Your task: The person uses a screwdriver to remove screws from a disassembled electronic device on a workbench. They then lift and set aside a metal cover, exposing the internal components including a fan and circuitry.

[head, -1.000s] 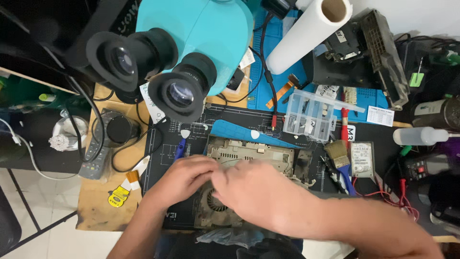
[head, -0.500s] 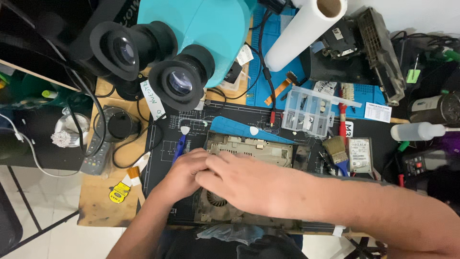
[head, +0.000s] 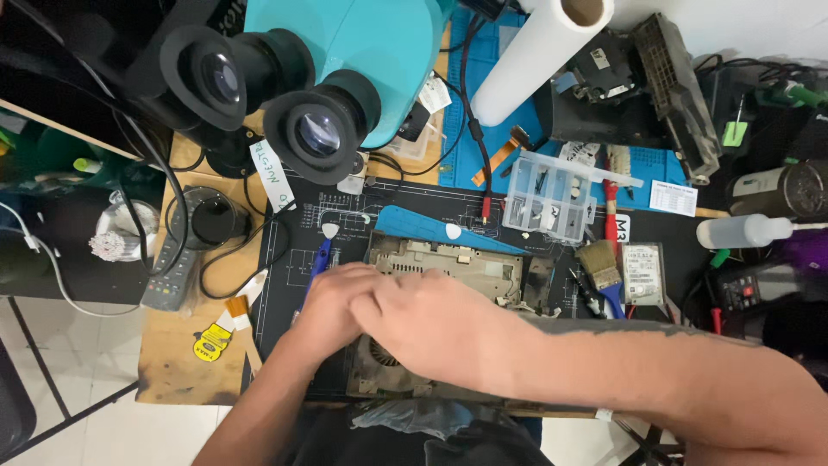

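The opened laptop chassis lies flat at the centre of the surface, on a black work mat, with both hands on top of it. It looks like a stiff shell but fragile inside: bare board, a round fan showing at six o'clock under the wrists, thin brackets along the far edge. My guess is moderate weight, best taken by the outer frame edges at three and nine o'clock, never by the board or the fan.

The right hand lies palm down across the middle, fingers reaching toward nine o'clock; its grip is hidden, so I cannot tell whether it is pinching anything. The left hand meets it from nine o'clock, fingers curled in and pressed together against the chassis; what they hold, if anything, is covered.

At twelve o'clock is the teal microscope. At two o'clock is a clear parts box. Just beside the left hand lies a blue pry tool.
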